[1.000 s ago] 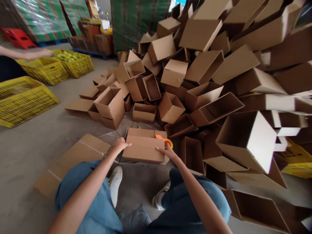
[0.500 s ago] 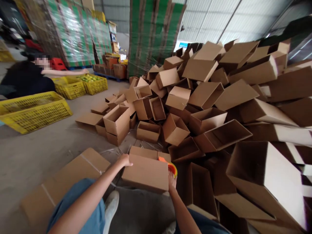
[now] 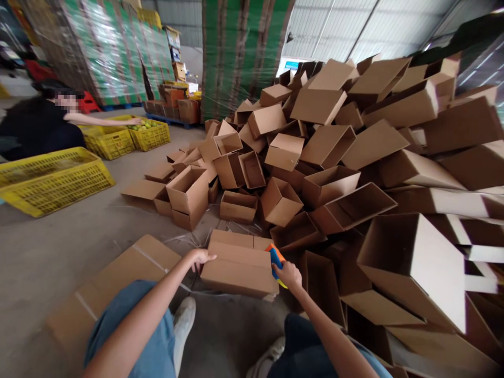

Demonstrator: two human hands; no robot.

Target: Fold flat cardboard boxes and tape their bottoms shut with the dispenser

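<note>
At 10 to 11 o'clock a co-worker (image 3: 39, 123) sits with one arm stretched toward a yellow plastic crate (image 3: 149, 137) holding green fruit. A second yellow crate (image 3: 106, 144) stands beside it, and a third (image 3: 51, 181) lies nearer, at 10 o'clock. A flattened carton (image 3: 114, 283) lies on the concrete floor (image 3: 74, 231) at 9 to 10 o'clock, well apart from the crates, with a wide stretch of grey floor between them.

The left hand (image 3: 200, 258) rests on the upper left edge of a closed cardboard box (image 3: 236, 270), fingers together and lightly curled over the edge, not pinching. The box sits on the floor at 12 o'clock, just beyond the knees, its long axis running left to right and tilting slightly down toward the right. A seam crosses its top along that axis.

At the box's right end, the right hand (image 3: 289, 275) is closed around an orange and blue tape dispenser (image 3: 275, 261), which sits against the upper right corner.

Open cartons (image 3: 318, 278) stand just beside that end, blocking movement to the right. A large heap of loose cartons (image 3: 315, 152) fills 12 to 3 o'clock. Beyond the box, smaller cartons (image 3: 238, 206) lie near its far edge.
</note>
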